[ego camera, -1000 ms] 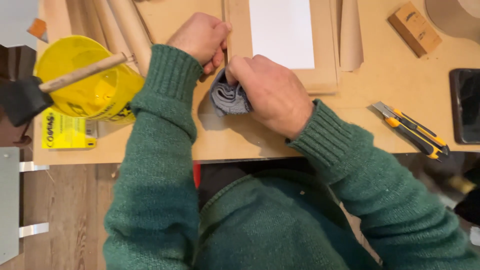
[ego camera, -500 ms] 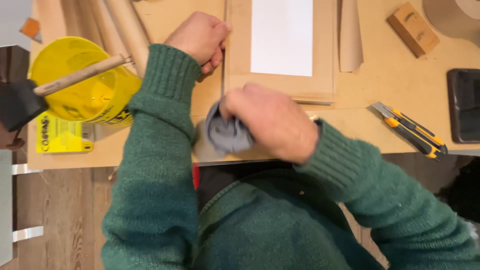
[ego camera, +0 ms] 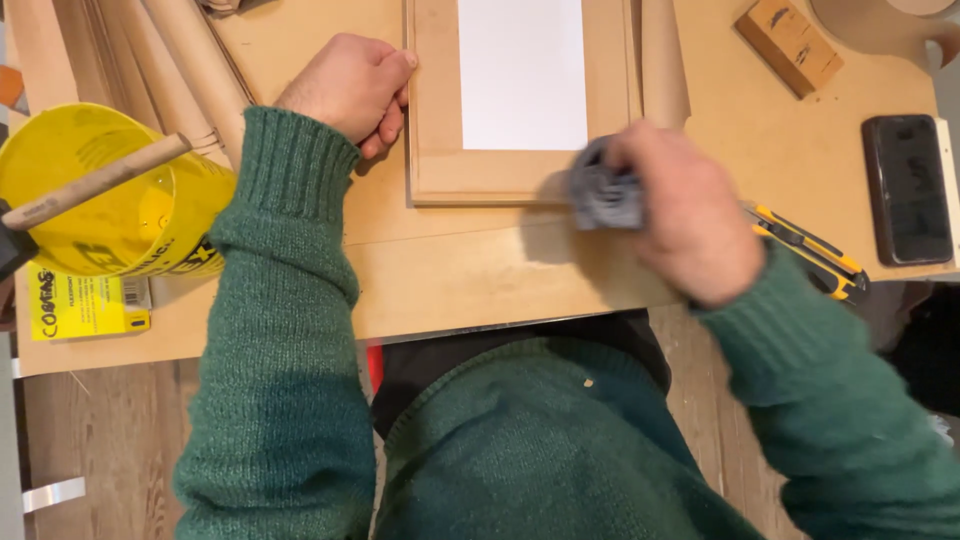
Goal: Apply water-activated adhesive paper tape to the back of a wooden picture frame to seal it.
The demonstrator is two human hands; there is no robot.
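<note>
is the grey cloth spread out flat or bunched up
Bunched up. The grey cloth is a crumpled wad gripped in the right hand, pressed at the lower edge of the wooden frame.

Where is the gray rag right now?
In the head view, the gray rag is bunched in the right hand, at the lower right corner of the wooden frame, just left of the yellow utility knife.

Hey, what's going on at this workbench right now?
A person in a green sweater is working on a wooden frame lying flat on the bench. The left hand grips the frame's left edge, while the right hand presses a bunched grey cloth against its lower right corner; that hand is blurred. A yellow bucket with a wooden-handled tool in it stands at left, and a yellow utility knife and a dark phone lie at right.
</note>
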